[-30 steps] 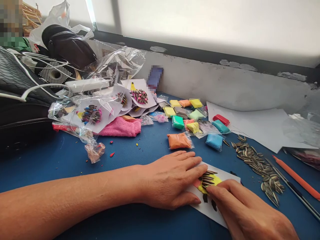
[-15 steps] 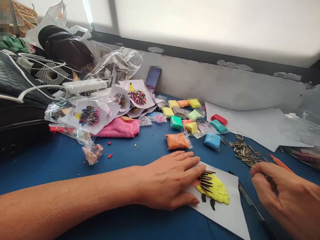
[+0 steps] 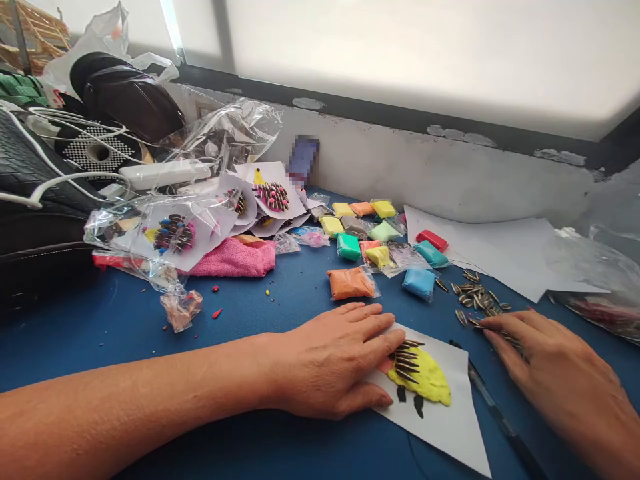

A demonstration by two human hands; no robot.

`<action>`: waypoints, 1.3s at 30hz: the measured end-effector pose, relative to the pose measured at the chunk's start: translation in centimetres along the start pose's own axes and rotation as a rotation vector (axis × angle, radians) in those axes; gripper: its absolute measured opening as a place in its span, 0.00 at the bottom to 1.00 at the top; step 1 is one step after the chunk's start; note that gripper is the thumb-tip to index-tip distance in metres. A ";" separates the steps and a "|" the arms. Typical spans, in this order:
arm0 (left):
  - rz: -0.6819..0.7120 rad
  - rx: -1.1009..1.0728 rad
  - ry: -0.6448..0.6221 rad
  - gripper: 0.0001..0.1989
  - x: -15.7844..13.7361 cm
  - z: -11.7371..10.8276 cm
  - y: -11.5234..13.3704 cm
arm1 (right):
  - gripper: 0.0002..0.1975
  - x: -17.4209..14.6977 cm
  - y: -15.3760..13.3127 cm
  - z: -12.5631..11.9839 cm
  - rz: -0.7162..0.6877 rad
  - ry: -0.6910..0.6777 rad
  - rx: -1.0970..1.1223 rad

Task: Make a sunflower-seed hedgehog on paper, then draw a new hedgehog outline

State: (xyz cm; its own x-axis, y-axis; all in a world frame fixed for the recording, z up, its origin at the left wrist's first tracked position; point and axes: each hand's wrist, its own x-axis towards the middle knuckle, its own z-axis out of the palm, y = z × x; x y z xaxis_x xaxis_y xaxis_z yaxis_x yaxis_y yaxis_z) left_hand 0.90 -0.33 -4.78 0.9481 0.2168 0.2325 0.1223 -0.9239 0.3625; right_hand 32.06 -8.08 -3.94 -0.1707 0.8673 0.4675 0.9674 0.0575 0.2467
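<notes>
Striped seeds [image 3: 471, 294] at the right fingertips [image 3: 489, 322]

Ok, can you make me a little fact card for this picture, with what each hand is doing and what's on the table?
Left hand: palm down over the left part of the white paper
Right hand: fingertips at the loose striped seeds; can't tell if it grips one
On the paper: yellow shape with dark seeds towards its left end
Beyond the left hand: orange packet
Far left: pink cloth
Surface: blue tabletop
</notes>
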 end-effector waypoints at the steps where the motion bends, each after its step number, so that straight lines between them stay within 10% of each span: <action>1: 0.001 0.000 0.000 0.30 0.0 0.0 0.0 | 0.23 0.0 0.0 -0.1 -0.008 0.003 0.005; 23: -0.018 0.004 -0.013 0.31 0.0 0.0 0.1 | 0.12 0.2 -1.3 -1.5 0.043 0.059 0.075; 39: -0.008 0.002 0.011 0.32 -0.2 0.2 0.0 | 0.20 0.6 -1.6 -0.6 -0.234 0.010 0.053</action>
State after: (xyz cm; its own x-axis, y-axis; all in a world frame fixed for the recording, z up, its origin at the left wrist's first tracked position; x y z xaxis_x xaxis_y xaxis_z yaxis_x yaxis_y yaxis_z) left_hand 0.81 -0.40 -5.06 0.9437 0.2278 0.2399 0.1305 -0.9227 0.3628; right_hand 30.30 -7.90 -3.52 -0.3932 0.8223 0.4112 0.9096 0.2827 0.3045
